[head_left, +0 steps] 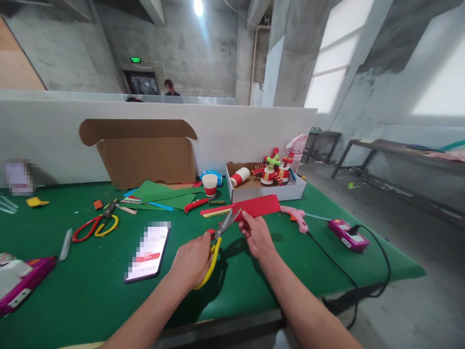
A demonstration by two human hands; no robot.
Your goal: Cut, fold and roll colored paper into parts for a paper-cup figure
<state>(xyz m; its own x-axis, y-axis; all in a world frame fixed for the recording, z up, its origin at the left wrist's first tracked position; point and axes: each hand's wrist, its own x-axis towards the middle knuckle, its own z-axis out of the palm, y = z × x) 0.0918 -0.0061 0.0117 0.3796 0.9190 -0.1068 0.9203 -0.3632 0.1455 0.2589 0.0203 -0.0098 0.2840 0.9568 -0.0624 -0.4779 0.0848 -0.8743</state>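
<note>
Left hand (192, 261): closed around yellow-handled scissors (218, 245), steel blades parted at the edge of a flat red paper sheet (259, 206). Right hand (256, 235): pinching that sheet above the green felt table (90, 291). Nearby: phone (148, 252), pink glue gun (296, 217), white box (265, 190).

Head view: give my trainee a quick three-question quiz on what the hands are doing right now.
1. True or false: the left hand holds yellow-handled scissors.
2. What does the right hand grip? A red paper B glue gun C phone
3. Fill in: the scissors' blades are ___ at the red paper edge.

Key: 1 true. 2 A. 3 open.
</note>
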